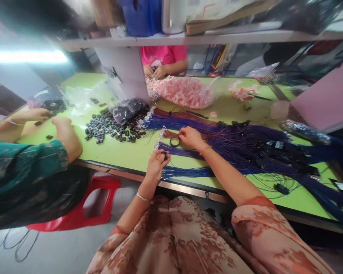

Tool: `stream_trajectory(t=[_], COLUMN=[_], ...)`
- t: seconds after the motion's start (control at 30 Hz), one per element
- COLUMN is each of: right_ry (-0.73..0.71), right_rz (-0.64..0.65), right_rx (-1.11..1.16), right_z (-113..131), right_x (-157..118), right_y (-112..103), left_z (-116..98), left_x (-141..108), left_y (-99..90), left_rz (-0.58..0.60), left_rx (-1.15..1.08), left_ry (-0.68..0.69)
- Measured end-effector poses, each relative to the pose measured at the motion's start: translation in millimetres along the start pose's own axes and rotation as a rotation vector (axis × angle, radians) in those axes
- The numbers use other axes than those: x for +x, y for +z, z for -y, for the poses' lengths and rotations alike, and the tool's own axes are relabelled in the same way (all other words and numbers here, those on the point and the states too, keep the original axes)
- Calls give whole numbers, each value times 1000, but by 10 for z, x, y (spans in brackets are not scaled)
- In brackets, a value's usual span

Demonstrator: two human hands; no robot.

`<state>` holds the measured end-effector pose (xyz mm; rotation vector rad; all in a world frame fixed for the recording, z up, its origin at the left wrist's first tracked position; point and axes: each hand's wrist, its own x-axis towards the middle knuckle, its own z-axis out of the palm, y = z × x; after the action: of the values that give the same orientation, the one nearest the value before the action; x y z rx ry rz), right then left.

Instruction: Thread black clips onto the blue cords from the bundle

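Note:
My left hand (156,164) is closed on a small black plastic connector (165,155), held in the fingertips just above the table's front edge. My right hand (191,137) reaches over a bundle of brown wires (170,134), thumb and fingers pinched at them; how many wires it grips is too small to make out. A black ring like a roll of tape (175,142) lies just below the right fingertips. Blue wire bundles (185,152) with pale metal tips lie beside both hands, running right into a tangled heap of blue wires (240,144).
Loose black connectors (103,125) are piled to the left, by a bag of dark parts (128,110). Behind lies a bag of pink pieces (185,93). A co-worker's arm (65,139) rests at left, near a red stool (103,198). A shelf (171,40) crosses above the table.

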<state>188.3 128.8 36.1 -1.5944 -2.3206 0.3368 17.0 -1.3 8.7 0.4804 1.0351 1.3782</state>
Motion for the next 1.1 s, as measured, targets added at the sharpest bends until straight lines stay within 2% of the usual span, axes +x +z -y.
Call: stream_trajectory(t=[0.07, 0.17, 0.33, 0.47, 0.63, 0.73, 0.87, 1.1], right_ry=[30, 2, -20, -58, -249, -317, -331, -344], right_rz=[68, 117, 38, 14, -69, -84, -56, -54], right_rx=[-49, -75, -137, -50, 190, 331, 468, 464], right_z=[-73, -106, -70, 113, 461, 560, 543, 476], right_x=[116, 174, 139, 131, 114, 33, -183, -581], right_y=[74, 155, 122, 47, 23, 22, 16, 34], left_z=[21, 47, 60, 65, 79, 77, 68, 68], left_x=[5, 7, 5, 4, 5, -3, -12, 8], left_y=[-9, -19, -30, -33, -32, -33, -36, -19], left_rz=[-1, 3, 4, 7, -4, -4, 17, 30], left_rx=[1, 7, 7, 4, -13, -15, -21, -74], left_ry=[-2, 5, 9, 12, 14, 14, 17, 42])
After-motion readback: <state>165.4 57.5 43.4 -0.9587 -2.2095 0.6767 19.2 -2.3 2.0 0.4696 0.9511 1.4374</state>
